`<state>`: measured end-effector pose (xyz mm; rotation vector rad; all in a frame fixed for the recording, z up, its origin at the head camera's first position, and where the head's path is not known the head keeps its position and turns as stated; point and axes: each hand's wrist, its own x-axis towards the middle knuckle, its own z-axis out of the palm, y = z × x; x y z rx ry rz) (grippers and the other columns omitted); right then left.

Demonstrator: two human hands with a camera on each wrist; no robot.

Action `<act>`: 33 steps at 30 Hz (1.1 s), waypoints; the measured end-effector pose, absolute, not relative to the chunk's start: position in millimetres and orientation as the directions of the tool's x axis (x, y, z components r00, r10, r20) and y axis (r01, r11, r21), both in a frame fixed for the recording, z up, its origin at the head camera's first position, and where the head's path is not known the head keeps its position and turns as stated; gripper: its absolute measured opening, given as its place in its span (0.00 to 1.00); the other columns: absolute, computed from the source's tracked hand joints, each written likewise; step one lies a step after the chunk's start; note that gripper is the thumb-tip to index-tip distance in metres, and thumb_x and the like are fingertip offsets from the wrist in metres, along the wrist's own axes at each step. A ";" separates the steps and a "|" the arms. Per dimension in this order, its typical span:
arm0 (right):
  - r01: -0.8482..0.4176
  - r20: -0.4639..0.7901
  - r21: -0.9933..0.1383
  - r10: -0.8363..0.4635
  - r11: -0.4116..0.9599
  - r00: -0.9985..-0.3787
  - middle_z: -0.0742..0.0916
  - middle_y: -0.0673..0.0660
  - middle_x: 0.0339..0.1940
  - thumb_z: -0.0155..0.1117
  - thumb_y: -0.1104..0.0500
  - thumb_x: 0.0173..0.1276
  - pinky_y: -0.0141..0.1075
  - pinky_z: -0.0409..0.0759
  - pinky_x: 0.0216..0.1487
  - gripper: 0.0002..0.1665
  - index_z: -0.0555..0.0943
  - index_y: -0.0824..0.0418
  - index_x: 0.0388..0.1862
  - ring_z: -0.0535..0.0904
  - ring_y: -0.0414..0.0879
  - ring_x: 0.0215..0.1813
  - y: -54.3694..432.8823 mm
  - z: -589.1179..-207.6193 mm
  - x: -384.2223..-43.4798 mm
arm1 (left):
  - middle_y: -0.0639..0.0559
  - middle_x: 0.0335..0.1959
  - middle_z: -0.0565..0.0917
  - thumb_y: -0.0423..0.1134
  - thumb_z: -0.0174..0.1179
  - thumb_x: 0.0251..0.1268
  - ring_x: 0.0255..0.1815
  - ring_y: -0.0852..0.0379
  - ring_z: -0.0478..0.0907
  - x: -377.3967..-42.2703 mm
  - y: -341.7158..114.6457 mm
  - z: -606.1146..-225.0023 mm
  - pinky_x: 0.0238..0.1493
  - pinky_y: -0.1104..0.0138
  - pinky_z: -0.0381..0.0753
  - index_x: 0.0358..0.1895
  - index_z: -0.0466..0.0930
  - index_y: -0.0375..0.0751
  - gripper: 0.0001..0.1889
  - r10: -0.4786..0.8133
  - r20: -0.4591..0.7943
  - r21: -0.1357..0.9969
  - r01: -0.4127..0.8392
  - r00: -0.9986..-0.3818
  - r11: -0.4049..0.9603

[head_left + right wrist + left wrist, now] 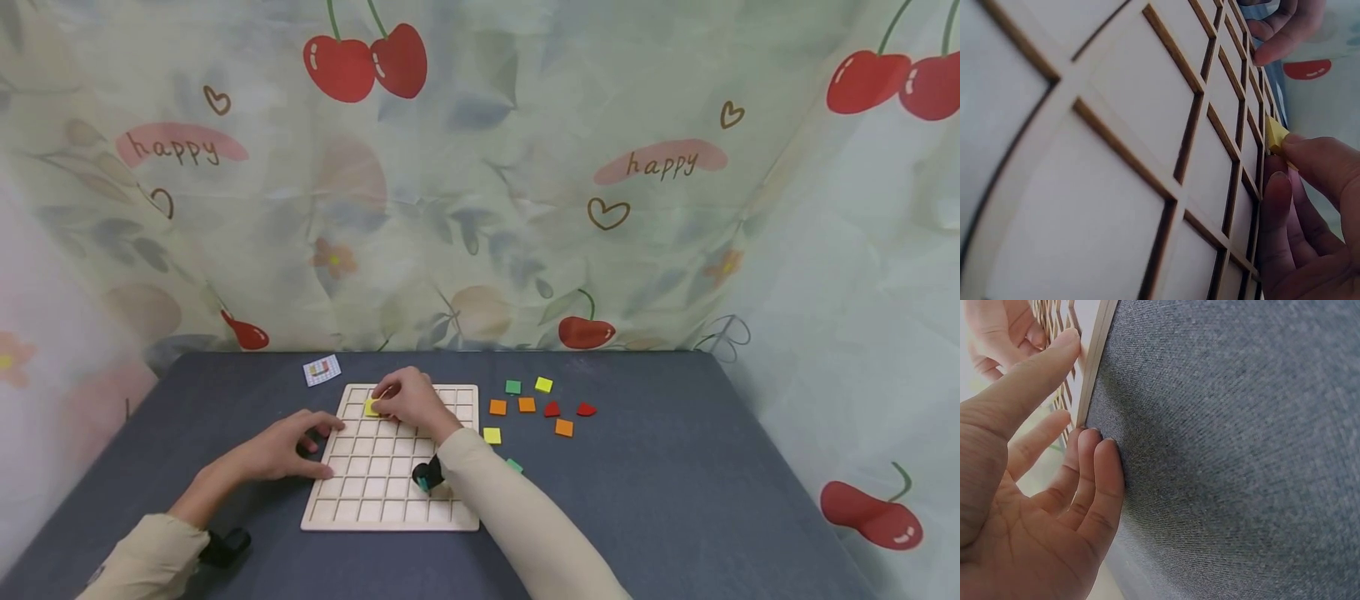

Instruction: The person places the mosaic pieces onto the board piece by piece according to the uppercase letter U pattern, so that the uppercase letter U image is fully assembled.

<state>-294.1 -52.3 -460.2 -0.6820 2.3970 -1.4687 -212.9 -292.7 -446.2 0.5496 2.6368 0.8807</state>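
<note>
A pale wooden grid board (390,527) lies on the dark table, divided into square cells. Over its upper left cells my right hand (412,400) pinches a yellow square tile (1275,134) between thumb and fingers. In the right wrist view that tile stands tilted against the grid bars. My left hand (281,447) rests at the board's left edge, thumb and index finger spread apart and touching the rim. The left wrist view shows its other fingers loosely bent by the board's side, touching the dark cloth and holding nothing.
Right of the board lie several loose tiles: orange squares (564,427), yellow squares (491,436), green pieces (513,387) and two red pieces (586,409). A small printed card (322,370) lies beyond the board's upper left corner. A patterned curtain (480,208) hangs behind the table.
</note>
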 end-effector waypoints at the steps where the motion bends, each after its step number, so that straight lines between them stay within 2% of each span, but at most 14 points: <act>1: -0.263 0.031 -0.883 -0.511 0.389 -0.859 0.86 0.50 0.29 0.72 0.65 0.68 0.34 0.77 0.27 0.05 0.89 0.63 0.42 0.82 0.50 0.25 -52.9 -459.9 -293.9 | 0.44 0.50 0.74 0.46 0.78 0.56 0.45 0.49 0.77 -213.0 -292.8 -445.9 0.47 0.53 0.78 0.64 0.76 0.39 0.34 0.447 -0.164 0.623 0.259 -0.879 0.738; 5: -0.273 0.025 -0.864 -0.506 0.423 -0.862 0.86 0.49 0.29 0.73 0.64 0.68 0.33 0.77 0.28 0.05 0.89 0.62 0.42 0.83 0.49 0.27 -54.9 -459.1 -293.3 | 0.45 0.50 0.74 0.46 0.78 0.55 0.45 0.49 0.77 -212.9 -292.5 -445.3 0.47 0.53 0.78 0.64 0.76 0.39 0.34 0.444 -0.166 0.623 0.256 -0.881 0.740; 13: -0.294 0.026 -0.829 -0.494 0.475 -0.869 0.85 0.45 0.29 0.74 0.62 0.66 0.33 0.76 0.34 0.04 0.90 0.59 0.39 0.78 0.40 0.32 -57.1 -460.4 -293.9 | 0.44 0.51 0.74 0.46 0.78 0.55 0.45 0.49 0.77 -212.9 -292.2 -445.7 0.47 0.52 0.78 0.64 0.76 0.39 0.34 0.443 -0.168 0.630 0.250 -0.881 0.736; 23: -0.277 0.003 -0.821 -0.480 0.500 -0.877 0.84 0.45 0.28 0.74 0.61 0.67 0.33 0.76 0.34 0.04 0.90 0.59 0.39 0.78 0.40 0.32 -58.9 -459.5 -293.6 | 0.45 0.50 0.74 0.46 0.79 0.55 0.45 0.49 0.77 -212.9 -293.0 -445.9 0.48 0.52 0.78 0.64 0.76 0.39 0.34 0.442 -0.173 0.633 0.245 -0.880 0.735; 33: -0.290 0.010 -0.810 -0.482 0.509 -0.876 0.83 0.46 0.31 0.75 0.62 0.66 0.34 0.75 0.36 0.04 0.90 0.58 0.39 0.76 0.42 0.38 -58.6 -457.6 -293.5 | 0.44 0.51 0.74 0.45 0.79 0.55 0.46 0.49 0.77 -214.3 -292.5 -446.4 0.48 0.52 0.78 0.64 0.76 0.39 0.34 0.439 -0.179 0.627 0.242 -0.881 0.740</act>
